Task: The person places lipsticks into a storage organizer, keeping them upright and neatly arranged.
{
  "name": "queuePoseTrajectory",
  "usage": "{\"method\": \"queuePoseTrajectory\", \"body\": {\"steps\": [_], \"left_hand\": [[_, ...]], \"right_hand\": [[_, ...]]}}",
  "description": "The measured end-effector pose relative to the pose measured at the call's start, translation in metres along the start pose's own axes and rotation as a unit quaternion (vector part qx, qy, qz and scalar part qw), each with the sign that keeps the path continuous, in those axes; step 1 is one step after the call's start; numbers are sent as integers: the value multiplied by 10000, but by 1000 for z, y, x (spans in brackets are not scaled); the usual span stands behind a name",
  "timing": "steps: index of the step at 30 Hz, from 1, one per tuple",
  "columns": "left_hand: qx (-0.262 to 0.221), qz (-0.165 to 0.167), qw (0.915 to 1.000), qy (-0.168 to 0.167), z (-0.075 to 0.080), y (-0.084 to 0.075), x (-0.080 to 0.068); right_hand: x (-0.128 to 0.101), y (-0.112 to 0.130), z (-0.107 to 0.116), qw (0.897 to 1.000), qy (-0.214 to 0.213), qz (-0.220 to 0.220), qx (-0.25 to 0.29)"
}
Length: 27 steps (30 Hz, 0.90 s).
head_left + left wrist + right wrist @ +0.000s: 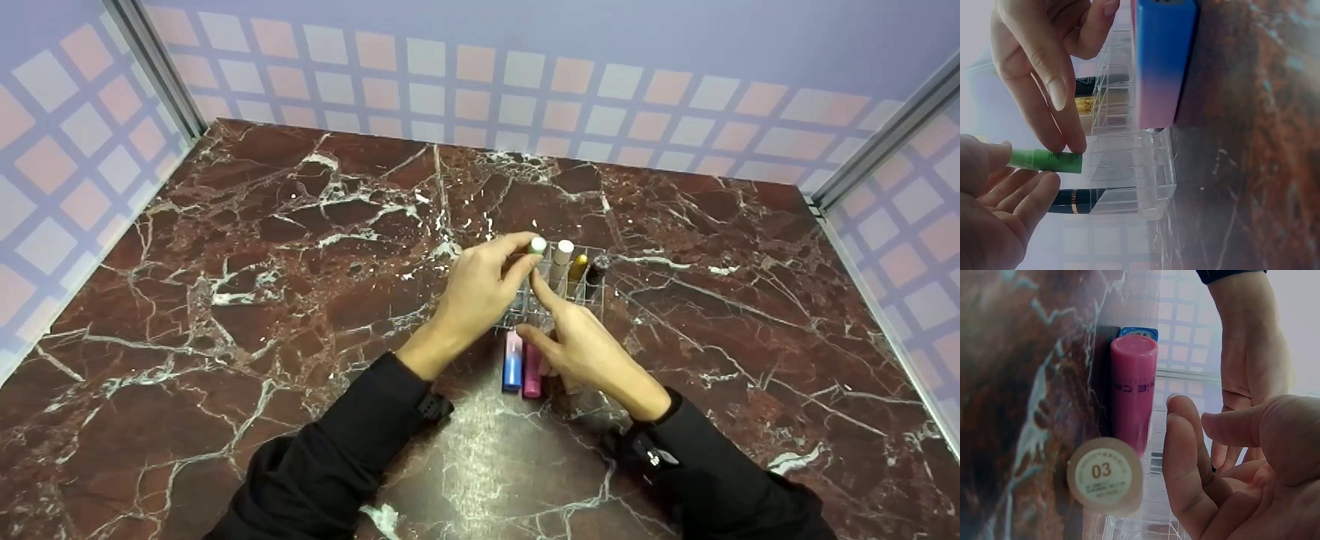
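The veined red-brown table [315, 262] runs past the view's lower edge. On it stands a clear rack [1157, 163], its transparent walls hard to make out, with both hands covering much of it from above. The left hand [484, 281] is over the rack, thumb and fingers closed in a pinch; the right hand [589, 345] reaches over the rack's near side, fingers mostly extended, fingertips against the pinched tube, blocking the cells below. A blue-and-pink box [1165, 62] lies before the rack, beside a pink tube [1134, 394] and a beige tube [1105, 477] — the last largely hidden under the right hand from overhead. In the rack stand a white-capped tube [564, 251], a black one [598, 268], a gold one [578, 266], and a dark gold-banded tube [1075, 201], partly covered by the left hand. Smallest is the green tube [1044, 160], pinched upright at the rack's top — whether its end has entered a cell, I cannot tell.
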<state>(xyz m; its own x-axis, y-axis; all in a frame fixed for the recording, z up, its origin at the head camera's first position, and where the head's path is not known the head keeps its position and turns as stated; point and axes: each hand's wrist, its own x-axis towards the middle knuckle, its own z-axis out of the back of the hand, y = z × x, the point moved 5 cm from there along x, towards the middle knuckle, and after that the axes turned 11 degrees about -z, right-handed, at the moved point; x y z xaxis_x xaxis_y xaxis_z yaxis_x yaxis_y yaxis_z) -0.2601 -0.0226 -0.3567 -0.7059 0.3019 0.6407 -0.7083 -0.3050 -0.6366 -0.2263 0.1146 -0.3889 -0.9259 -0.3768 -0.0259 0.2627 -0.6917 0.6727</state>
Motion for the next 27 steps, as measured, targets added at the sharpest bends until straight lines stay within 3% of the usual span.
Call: {"method": "queuePoseTrajectory", "body": {"steps": [4, 8, 27], "left_hand": [[90, -12, 9999, 74, -2, 1, -1], [76, 8, 9999, 78, -3, 2, -1], [181, 296, 9993, 120, -4, 7, -2]], "right_hand": [[-1, -2, -4, 9984, 385, -188, 376], [-1, -3, -5, 9968, 511, -291, 547], [7, -8, -1, 9938, 534, -407, 883]]}}
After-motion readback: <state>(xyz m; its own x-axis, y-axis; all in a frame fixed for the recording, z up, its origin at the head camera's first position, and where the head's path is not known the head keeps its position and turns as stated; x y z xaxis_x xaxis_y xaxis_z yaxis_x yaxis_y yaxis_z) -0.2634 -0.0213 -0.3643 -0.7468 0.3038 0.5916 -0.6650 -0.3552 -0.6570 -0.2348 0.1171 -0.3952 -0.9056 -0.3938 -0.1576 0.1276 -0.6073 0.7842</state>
